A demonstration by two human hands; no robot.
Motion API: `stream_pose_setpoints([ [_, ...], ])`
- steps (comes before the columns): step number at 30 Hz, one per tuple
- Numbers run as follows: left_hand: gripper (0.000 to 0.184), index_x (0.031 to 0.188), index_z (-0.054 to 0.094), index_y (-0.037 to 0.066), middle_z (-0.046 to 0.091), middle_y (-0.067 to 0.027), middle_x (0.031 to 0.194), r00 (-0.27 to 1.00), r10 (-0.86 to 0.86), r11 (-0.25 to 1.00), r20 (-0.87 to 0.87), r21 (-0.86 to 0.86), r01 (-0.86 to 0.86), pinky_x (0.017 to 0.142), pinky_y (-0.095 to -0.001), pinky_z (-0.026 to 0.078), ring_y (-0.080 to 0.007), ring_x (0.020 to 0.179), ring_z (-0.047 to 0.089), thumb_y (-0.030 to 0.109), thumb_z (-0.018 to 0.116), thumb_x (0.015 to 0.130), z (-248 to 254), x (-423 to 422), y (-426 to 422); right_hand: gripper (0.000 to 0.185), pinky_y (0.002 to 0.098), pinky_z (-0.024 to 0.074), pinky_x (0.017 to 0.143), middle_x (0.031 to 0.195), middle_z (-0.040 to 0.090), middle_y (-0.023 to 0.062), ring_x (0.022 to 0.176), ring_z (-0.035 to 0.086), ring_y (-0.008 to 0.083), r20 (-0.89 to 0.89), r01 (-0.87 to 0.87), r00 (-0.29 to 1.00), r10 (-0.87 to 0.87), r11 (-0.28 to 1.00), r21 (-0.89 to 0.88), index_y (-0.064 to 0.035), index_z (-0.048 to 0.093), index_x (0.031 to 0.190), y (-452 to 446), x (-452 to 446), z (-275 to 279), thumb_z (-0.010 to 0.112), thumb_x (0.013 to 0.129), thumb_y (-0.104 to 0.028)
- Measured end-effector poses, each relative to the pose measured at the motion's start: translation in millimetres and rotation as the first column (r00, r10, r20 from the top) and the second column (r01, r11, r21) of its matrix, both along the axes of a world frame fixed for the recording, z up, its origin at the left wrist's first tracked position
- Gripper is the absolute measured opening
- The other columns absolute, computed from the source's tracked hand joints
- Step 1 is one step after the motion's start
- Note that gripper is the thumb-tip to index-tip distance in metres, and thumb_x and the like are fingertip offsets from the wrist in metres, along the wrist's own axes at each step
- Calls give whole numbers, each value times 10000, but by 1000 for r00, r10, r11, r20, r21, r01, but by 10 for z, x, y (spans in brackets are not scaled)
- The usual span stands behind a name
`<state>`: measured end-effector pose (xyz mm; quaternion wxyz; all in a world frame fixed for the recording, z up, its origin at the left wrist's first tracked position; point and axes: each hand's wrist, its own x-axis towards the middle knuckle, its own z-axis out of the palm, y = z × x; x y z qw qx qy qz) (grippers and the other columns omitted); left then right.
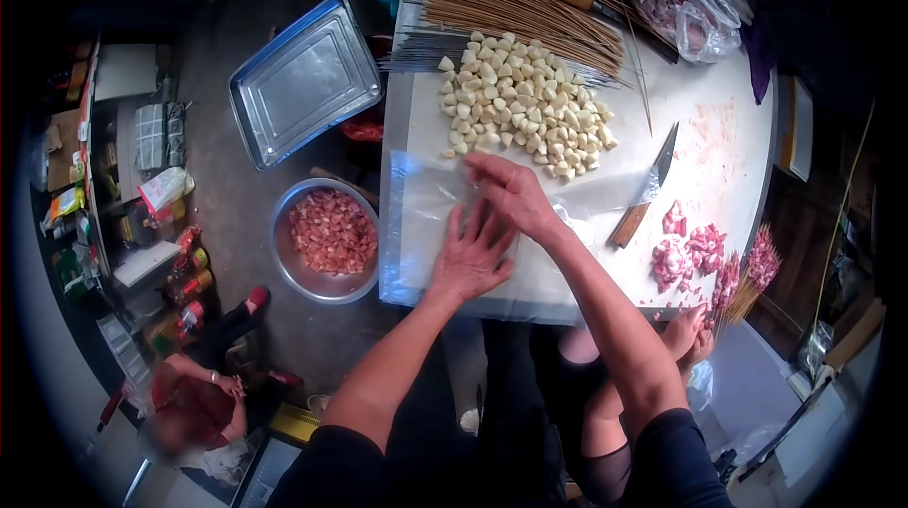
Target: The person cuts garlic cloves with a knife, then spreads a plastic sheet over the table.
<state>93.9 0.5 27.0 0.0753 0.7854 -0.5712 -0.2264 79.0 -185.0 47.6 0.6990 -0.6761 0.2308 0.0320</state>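
My left hand (473,253) lies flat with fingers spread on the plastic-covered white table (430,271), near its front edge. Just above it, my right hand (515,196) is bent over the left fingertips. Its fingers are blurred and partly overlap the left hand, so any contents are hidden. Beyond both hands lies a heap of pale chunks (525,101) that look like peeled garlic cloves. A clear plastic sheet (605,194) lies to the right of my right hand. On it rests a wooden-handled knife (626,224), blade pointing away.
Bundles of brown skewers (520,11) lie behind the heap. Raw meat pieces (686,257) and loaded skewers (757,262) sit at right, beside another person's hand (686,333). A bowl of diced meat (326,286) and a metal tray (307,82) stand left. Someone sits lower left (199,404).
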Motion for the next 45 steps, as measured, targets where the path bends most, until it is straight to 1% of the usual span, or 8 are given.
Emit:
stream_pose_setpoints([
  [5, 748, 1597, 385, 261, 174, -111, 1728, 1000, 9, 999, 2, -35, -8, 1249, -657, 68, -361, 1602, 110, 519, 572, 920, -18, 4, -3, 460, 350, 414, 1139, 1504, 539, 123, 1336, 534, 196, 160, 177, 967, -200, 973, 148, -19, 585, 1435, -18, 33, -88, 567, 982, -91],
  [13, 733, 1552, 461, 266, 188, -105, 1729, 999, 33, 998, -16, -57, -34, 1245, -660, 82, -347, 1604, 113, 505, 626, 879, 4, -15, 2, 313, 316, 566, 866, 1122, 759, 122, 997, 720, 192, -54, 192, 978, -200, 974, -116, 17, 714, 1216, -123, -351, 218, 619, 927, -56],
  [17, 713, 1514, 510, 272, 238, -102, 1710, 998, 24, 995, 50, -95, -19, 1244, -656, 106, -339, 1598, 139, 523, 643, 860, -6, -14, -6, 251, 280, 558, 787, 935, 770, 88, 843, 697, 132, -127, 325, 934, -334, 942, -87, 9, 749, 1130, -236, -644, -80, 653, 927, -104],
  [27, 725, 1492, 535, 270, 289, -128, 1681, 997, 31, 987, 70, -162, -19, 1238, -662, 119, -375, 1578, 189, 483, 695, 817, -23, -17, -1, 220, 270, 552, 783, 960, 765, 74, 820, 683, 114, 3, 551, 819, -573, 786, -281, -15, 757, 1118, -392, -650, 104, 666, 932, -89],
  [31, 730, 1497, 529, 271, 288, -128, 1682, 996, 25, 986, 88, -164, -10, 1241, -660, 116, -376, 1577, 191, 477, 696, 817, -24, -15, 0, 244, 316, 567, 807, 1042, 758, 105, 874, 713, 182, -95, 487, 823, -560, 781, -390, -20, 736, 1135, -294, -816, 297, 675, 906, -78],
  [36, 738, 1499, 523, 268, 293, -131, 1680, 998, 31, 984, 63, -178, -19, 1243, -655, 122, -378, 1577, 196, 456, 711, 810, -21, -6, -1, 279, 471, 560, 788, 1065, 674, 146, 945, 669, 388, -88, 165, 947, -309, 702, -692, -57, 677, 1119, -182, -842, 401, 688, 840, -65],
  [39, 745, 1501, 519, 265, 291, -130, 1682, 997, 32, 983, 70, -184, -18, 1243, -654, 125, -379, 1577, 196, 453, 717, 808, -23, -5, -6, 143, 507, 542, 744, 979, 645, 153, 890, 659, 415, -205, 10, 953, -225, 697, -717, -59, 655, 990, -225, -801, 331, 683, 851, -84],
  [45, 759, 1514, 506, 267, 262, -133, 1699, 997, 28, 985, 72, -174, -15, 1246, -650, 127, -384, 1580, 189, 455, 716, 809, 5, 2, -12, 55, 524, 526, 688, 936, 639, 141, 794, 652, 421, -105, 81, 958, -267, 605, -792, -66, 608, 889, -402, -780, 66, 654, 880, -95],
])
